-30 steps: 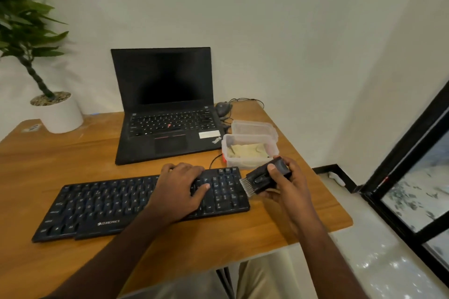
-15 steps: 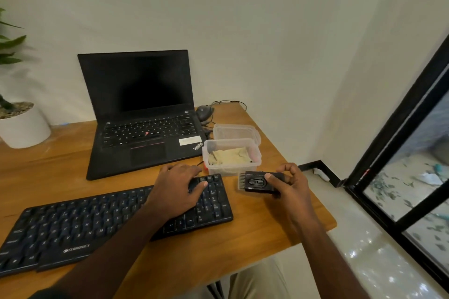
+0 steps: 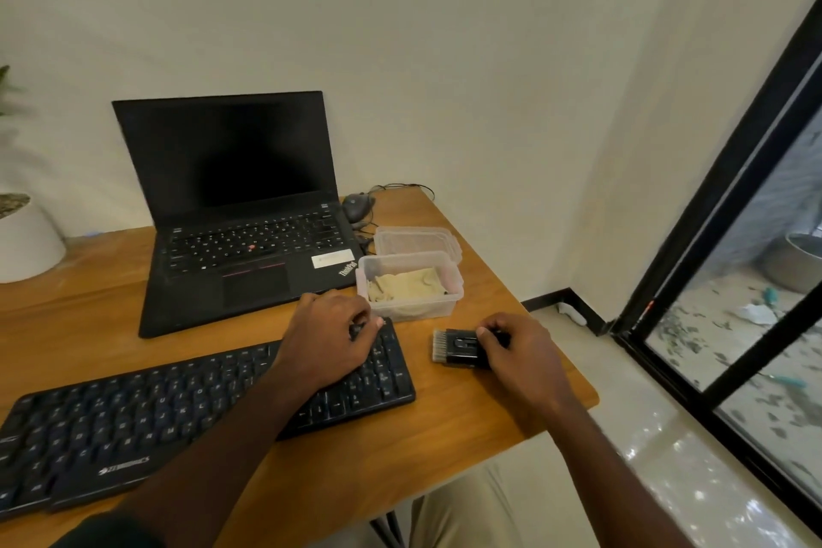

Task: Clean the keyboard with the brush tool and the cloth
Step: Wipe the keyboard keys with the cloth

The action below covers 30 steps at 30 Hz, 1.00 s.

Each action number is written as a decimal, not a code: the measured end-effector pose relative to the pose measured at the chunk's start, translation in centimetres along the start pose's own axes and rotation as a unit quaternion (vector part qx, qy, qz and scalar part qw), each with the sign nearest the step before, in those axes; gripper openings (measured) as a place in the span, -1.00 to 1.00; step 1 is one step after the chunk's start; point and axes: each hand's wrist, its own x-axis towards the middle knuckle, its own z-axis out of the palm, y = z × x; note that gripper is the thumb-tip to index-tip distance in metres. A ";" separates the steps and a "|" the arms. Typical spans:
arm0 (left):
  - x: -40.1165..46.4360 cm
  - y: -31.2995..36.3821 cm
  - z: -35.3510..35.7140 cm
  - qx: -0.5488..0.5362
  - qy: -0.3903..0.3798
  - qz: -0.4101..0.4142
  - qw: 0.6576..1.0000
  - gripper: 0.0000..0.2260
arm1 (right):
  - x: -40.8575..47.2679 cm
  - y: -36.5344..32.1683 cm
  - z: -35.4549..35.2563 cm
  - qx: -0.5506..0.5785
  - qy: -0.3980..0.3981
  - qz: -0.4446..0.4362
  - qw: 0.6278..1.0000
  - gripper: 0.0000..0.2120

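Black keyboard (image 3: 187, 409) lying slantwise across the wooden desk (image 3: 445, 436), near edge toward the camera. Left hand (image 3: 329, 338) resting palm-down on the keyboard's right end, fingers loosely curled over the keys, not clamped on anything. Right hand (image 3: 520, 352) just beside that end of the keyboard, fingers closed round the black brush tool (image 3: 458, 347), pale bristles pointing left toward the keys, tool low over the desk or maybe touching it, hard to say. Yellowish cloth (image 3: 407, 285) sitting crumpled in a clear plastic tub (image 3: 411, 307) right behind the keyboard's far corner, tub's lid (image 3: 416, 239) lying behind that. Open black laptop (image 3: 240, 209) further back, screen dark, mouse (image 3: 356, 205) by its right side. White plant pot (image 3: 26, 236) off at the left edge.
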 end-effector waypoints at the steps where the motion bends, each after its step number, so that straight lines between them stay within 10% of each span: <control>1: 0.1 -0.2 -0.3 -0.003 0.003 -0.006 1.000 -0.64 | 0.2 -0.4 0.1 -0.010 0.022 0.000 1.000 -0.92; 6: 0.8 -1.4 -1.7 -0.026 -0.003 -0.048 0.999 -0.73 | 2.9 -5.7 0.3 0.031 0.072 -0.098 0.992 -0.90; 21: 1.8 -5.0 -1.9 -0.052 -0.046 -0.082 0.994 -0.71 | 13.1 -11.4 7.2 -0.327 -0.198 -0.136 0.914 -0.59; 30: 0.8 -3.6 -2.6 -0.196 -0.008 -0.104 0.975 -0.73 | 11.7 -11.4 4.4 -0.235 -0.158 -0.157 0.946 -0.72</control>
